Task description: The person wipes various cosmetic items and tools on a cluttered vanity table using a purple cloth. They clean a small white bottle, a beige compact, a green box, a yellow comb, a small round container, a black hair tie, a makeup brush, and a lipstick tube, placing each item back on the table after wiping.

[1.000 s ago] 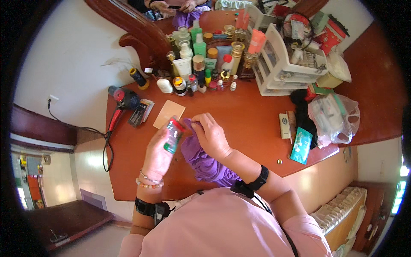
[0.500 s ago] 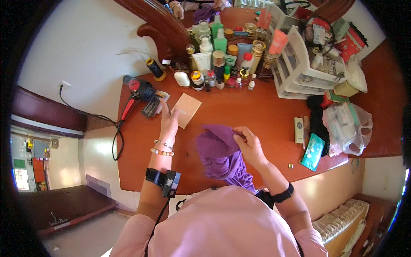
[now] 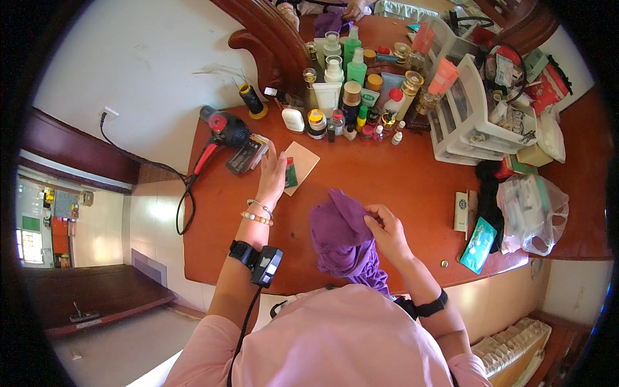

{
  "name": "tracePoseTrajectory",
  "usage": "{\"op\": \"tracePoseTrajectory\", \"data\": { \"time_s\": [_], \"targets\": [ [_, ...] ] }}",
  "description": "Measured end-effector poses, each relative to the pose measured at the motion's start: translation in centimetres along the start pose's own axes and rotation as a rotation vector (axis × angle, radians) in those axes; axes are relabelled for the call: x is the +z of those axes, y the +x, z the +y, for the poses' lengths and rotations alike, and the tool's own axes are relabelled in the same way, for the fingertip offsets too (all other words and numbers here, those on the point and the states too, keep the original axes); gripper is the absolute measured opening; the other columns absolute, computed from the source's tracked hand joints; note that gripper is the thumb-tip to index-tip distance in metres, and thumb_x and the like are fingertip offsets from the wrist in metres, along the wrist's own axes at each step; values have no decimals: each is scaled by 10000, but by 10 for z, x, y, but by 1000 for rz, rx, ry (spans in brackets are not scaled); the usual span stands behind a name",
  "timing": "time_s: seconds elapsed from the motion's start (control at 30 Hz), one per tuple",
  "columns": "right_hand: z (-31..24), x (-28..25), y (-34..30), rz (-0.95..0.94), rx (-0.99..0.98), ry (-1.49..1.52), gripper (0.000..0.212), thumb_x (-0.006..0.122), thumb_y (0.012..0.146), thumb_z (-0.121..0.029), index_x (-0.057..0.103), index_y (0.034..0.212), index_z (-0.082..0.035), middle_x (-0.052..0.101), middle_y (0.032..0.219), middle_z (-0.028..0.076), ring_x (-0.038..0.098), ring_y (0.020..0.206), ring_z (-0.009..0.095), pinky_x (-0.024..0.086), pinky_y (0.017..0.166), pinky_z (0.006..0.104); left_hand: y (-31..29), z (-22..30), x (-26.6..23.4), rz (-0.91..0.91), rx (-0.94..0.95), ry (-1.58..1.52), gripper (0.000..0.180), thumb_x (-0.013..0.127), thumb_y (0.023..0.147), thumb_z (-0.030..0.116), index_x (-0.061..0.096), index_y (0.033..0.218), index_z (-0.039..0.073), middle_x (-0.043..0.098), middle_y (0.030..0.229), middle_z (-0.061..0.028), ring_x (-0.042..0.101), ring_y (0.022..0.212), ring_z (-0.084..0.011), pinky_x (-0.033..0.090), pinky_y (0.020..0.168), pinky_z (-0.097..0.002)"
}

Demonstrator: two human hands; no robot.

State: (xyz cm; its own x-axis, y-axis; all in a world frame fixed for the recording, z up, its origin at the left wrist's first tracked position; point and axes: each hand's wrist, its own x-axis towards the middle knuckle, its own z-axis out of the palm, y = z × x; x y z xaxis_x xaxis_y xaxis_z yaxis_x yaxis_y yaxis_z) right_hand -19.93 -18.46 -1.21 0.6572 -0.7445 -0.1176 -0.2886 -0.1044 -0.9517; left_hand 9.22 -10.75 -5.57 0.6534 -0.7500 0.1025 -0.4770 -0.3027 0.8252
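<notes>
My left hand [image 3: 272,175], with bracelets at its wrist, is over the tan flat booklet [image 3: 309,162]. A small green-and-red packet [image 3: 291,173] shows at its side, apparently gripped by the fingers, which partly hide it. My right hand [image 3: 389,233] pinches the upper edge of a bunched purple cloth [image 3: 342,229]. The rest of the cloth hangs over the table's front edge toward my body. Left of my left hand a stack of cards [image 3: 249,155] lies by a black-and-red hair dryer [image 3: 225,131].
Several cosmetic bottles and jars [image 3: 353,97] stand along the back, before a mirror. A white drawer unit [image 3: 474,122] is at the back right. A plastic bag [image 3: 535,209], a teal packet [image 3: 478,245] and a small box [image 3: 461,211] lie at right. A thread spool [image 3: 251,101] stands back left.
The green-and-red packet now shows at my left hand, which has moved from the cards over the booklet. My right hand keeps its pinch on the purple cloth. The whole view has shifted slightly.
</notes>
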Motion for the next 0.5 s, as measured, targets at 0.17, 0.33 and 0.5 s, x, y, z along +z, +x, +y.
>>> {"op": "tracePoseTrajectory", "data": {
  "time_s": [0.17,0.33,0.5],
  "targets": [
    [-5,0,1,-5,51,93,202,567,863,-83,584,1050,-8,625,882,90,576,799,133,469,701,268,-16,37,-9,68,-113,-235,307,469,944,250,567,1052,-21,610,1029,-112,570,992,-179,435,871,-321],
    [-29,2,7,56,-62,274,233,591,855,-54,568,1083,-16,612,915,56,567,836,105,475,723,257,-68,98,3,-722,-206,-561,215,509,924,192,607,916,1,595,856,-1,541,852,-81,428,783,-231],
    [-67,7,8,-66,-199,261,303,656,789,-33,567,1079,-18,575,1038,118,575,923,181,475,797,294,-92,86,35,-691,-374,-758,214,479,909,143,555,1068,22,582,985,-7,549,905,-111,464,791,-282]
  ]
}}
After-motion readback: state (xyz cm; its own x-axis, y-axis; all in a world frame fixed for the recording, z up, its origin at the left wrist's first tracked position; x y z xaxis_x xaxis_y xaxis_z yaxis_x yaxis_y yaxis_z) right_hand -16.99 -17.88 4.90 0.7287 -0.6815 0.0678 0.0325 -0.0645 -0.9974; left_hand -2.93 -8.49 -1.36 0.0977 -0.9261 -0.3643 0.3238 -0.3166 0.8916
